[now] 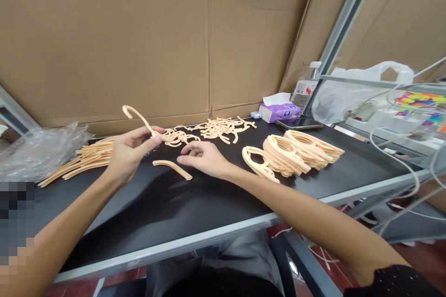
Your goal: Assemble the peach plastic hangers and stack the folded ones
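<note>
My left hand [130,151] pinches a cream plastic hanger hook [137,115] between thumb and fingers, its curved end pointing up and to the left. To its right, my right hand [205,158] hovers over the table with fingers loosely bent, thumb apart, and nothing visible in them. A single curved hanger arm [173,168] lies on the black tabletop just below and between the hands. Behind them is a loose pile of hooks [223,128], partly hidden by my left hand. More long hanger arms [87,158] lie stacked beside my left wrist.
Folded hangers [282,153] stand in rows on the right of the table [216,213]. Beyond them are a phone [299,124], a purple tissue pack [280,112] and a plastic bottle [306,87]. Clear plastic bags [45,148] lie left. Cardboard [139,41] walls the back; white cables [393,162] hang right.
</note>
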A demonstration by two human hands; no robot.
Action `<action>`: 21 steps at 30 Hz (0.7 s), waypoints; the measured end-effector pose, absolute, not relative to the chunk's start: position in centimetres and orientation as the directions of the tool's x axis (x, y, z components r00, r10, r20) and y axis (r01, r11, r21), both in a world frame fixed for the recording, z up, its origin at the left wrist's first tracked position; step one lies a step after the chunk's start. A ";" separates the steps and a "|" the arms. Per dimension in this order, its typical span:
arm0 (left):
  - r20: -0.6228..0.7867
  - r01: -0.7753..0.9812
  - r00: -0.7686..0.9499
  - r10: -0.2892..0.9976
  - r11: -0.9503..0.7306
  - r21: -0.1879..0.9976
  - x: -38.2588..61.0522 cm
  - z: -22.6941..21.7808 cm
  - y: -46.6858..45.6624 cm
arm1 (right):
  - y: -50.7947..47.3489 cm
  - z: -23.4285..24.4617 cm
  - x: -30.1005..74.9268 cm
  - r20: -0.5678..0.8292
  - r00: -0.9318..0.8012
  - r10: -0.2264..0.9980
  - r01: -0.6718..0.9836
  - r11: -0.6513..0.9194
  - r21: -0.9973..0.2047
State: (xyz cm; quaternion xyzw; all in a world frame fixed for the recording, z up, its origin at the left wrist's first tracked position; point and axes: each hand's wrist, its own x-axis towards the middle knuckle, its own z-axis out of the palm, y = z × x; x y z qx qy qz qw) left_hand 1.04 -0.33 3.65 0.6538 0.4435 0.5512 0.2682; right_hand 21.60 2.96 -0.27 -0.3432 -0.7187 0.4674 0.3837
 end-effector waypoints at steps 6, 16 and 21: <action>0.648 0.533 -0.096 0.755 -0.511 0.674 1.0 4.0 -0.8 | 2.6 -1.2 21.5 0.378 -0.655 0.655 0.375 0.716 -0.589; 0.464 0.840 0.073 0.883 -0.306 0.449 -0.4 2.3 0.5 | 2.9 -0.5 22.4 0.343 -0.594 0.728 0.627 0.685 -0.371; 0.375 0.800 0.124 0.918 -0.316 0.509 -0.8 2.1 0.9 | 3.6 -0.2 22.5 0.395 -0.446 0.803 0.621 0.596 -0.509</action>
